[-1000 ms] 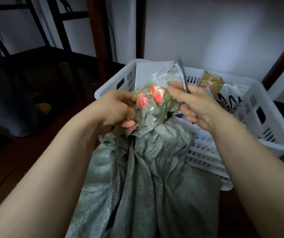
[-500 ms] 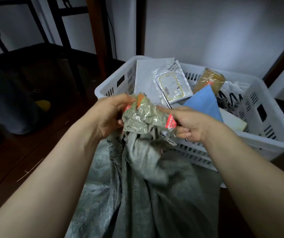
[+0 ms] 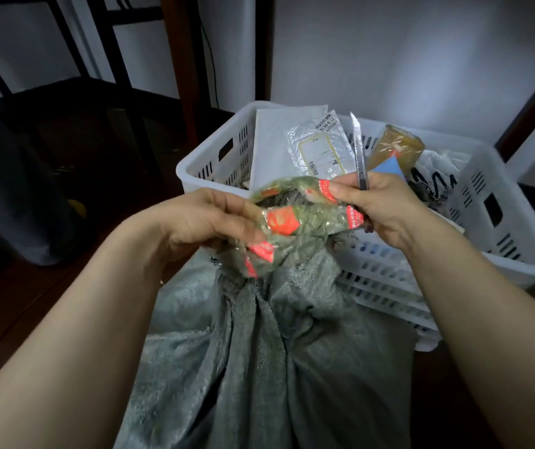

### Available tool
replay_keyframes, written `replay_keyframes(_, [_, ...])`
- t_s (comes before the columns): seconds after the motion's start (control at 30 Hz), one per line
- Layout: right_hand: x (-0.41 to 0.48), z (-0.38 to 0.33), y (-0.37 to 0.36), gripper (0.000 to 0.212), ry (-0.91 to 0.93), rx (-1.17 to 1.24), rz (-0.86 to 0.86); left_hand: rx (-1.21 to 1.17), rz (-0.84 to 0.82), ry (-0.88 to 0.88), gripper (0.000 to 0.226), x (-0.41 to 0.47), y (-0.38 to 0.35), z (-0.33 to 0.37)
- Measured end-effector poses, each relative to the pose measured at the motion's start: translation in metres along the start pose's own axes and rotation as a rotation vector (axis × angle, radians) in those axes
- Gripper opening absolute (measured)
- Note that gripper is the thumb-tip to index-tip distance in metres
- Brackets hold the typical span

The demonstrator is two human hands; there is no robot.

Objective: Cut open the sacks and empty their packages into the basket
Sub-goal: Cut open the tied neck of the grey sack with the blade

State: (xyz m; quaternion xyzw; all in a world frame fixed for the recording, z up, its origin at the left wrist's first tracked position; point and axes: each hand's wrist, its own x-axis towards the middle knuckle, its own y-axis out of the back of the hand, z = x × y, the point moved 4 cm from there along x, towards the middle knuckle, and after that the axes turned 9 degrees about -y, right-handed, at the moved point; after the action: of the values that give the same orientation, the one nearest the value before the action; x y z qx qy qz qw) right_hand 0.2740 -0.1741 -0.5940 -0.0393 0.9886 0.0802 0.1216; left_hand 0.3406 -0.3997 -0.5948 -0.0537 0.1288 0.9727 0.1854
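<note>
Sack (image 3: 275, 351), grey-green and woven, slumps on the floor just in front of the white basket (image 3: 382, 277). Its neck is bunched and bound in clear tape with red printed patches (image 3: 295, 222). The left hand (image 3: 201, 222) grips that taped neck from the left, fingers curled round it. The right hand (image 3: 385, 205) pinches the tape's right edge with thumb and forefinger and holds a utility knife (image 3: 358, 150) in the same fist, blade end pointing up toward the basket.

The step in hand looks like getting through the taped closure. One hand doing two jobs is the weak point, since a pinch that slips would swing the blade. It would be better to drop the pinch and give the right hand to the knife alone. The left hand should slide down to hold the cloth below the tape, clear of the cutting line.

The cut should run shallow and away from the left hand and the body. It can go just under the tape or along it, so that the blade does not reach the packages inside.

A white mailer (image 3: 275, 140), a clear labelled pouch (image 3: 321, 147) and an amber packet (image 3: 395, 147) already lie in the basket. Once the neck is open, the mouth should go over the near rim before the sack's bottom is lifted.
</note>
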Motion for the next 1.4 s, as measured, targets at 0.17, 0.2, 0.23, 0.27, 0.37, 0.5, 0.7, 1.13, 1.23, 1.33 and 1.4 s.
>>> replay_keyframes(0.17, [-0.005, -0.008, -0.011, 0.015, 0.094, -0.027, -0.046, 0.344, 0.034, 0.128, 0.062, -0.006, -0.008, 0.02])
replay_keyframes(0.2, [-0.005, -0.01, -0.015, 0.015, 0.113, -0.049, -0.055, 0.506, 0.11, 0.15, 0.059, -0.003, -0.009, 0.027])
replay_keyframes(0.23, [-0.007, -0.013, -0.02, 0.015, 0.127, -0.077, -0.065, 0.661, 0.186, 0.125, 0.048, 0.001, -0.011, 0.033])
replay_keyframes(0.27, [-0.008, -0.015, -0.024, 0.015, 0.142, -0.108, -0.071, 0.736, 0.223, 0.063, 0.033, 0.006, -0.016, 0.039])
replay_keyframes(0.37, [-0.011, -0.021, -0.029, 0.013, 0.178, -0.141, -0.057, 0.384, 0.253, -0.02, 0.009, 0.01, -0.036, 0.036])
replay_keyframes(0.5, [-0.014, -0.024, -0.018, 0.021, 0.052, -0.237, -0.061, -0.197, 0.39, -0.018, 0.038, 0.015, -0.047, 0.015])
replay_keyframes(0.7, [-0.029, -0.053, 0.003, 0.024, 0.222, -0.464, 0.032, -0.639, 0.479, -0.104, 0.007, 0.024, -0.044, 0.01])
replay_keyframes(1.13, [-0.045, -0.055, 0.01, 0.017, 0.177, -0.814, -0.141, -0.54, 0.595, -0.047, 0.01, 0.03, -0.046, 0.006])
replay_keyframes(1.23, [-0.052, -0.065, 0.01, 0.032, 0.222, -0.859, -0.116, -0.481, 0.642, -0.065, 0.028, 0.03, -0.044, 0.011])
replay_keyframes(1.33, [-0.053, -0.066, 0.005, 0.044, 0.199, -1.018, -0.129, -0.498, 0.641, -0.044, 0.031, 0.032, -0.047, 0.011])
replay_keyframes(1.4, [-0.052, -0.064, 0.003, 0.036, 0.198, -1.116, -0.122, -0.47, 0.641, -0.038, 0.033, 0.035, -0.048, 0.007])
